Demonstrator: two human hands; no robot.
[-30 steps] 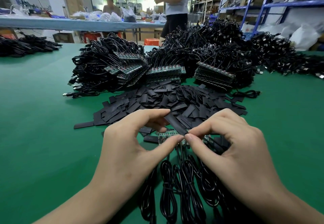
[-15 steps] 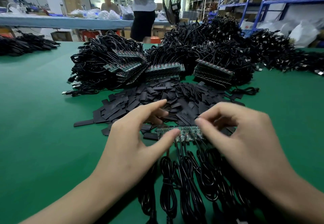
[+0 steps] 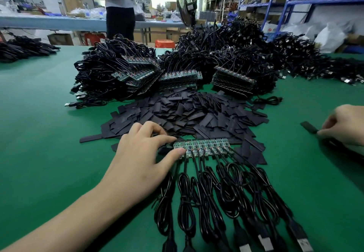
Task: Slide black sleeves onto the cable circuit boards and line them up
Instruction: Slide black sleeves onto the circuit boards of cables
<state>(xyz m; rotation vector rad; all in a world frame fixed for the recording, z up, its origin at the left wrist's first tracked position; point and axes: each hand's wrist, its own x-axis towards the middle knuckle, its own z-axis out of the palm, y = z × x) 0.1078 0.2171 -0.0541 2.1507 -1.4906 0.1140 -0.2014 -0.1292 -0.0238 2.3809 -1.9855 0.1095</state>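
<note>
Swung out toward the counter's [image 3: 39, 133] right edge, the right hand [image 3: 343, 127] pinches a seemingly light, floppy sleeve [image 3: 308, 127] by its end, while the left hand [image 3: 141, 153] rests loose-fingered on stiff boards [image 3: 204, 147].

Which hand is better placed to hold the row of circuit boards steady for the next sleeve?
The left hand: its thumb and fingers touch the left end of the row of circuit boards. The right hand is far off at the right edge, pinching a black sleeve.
</note>
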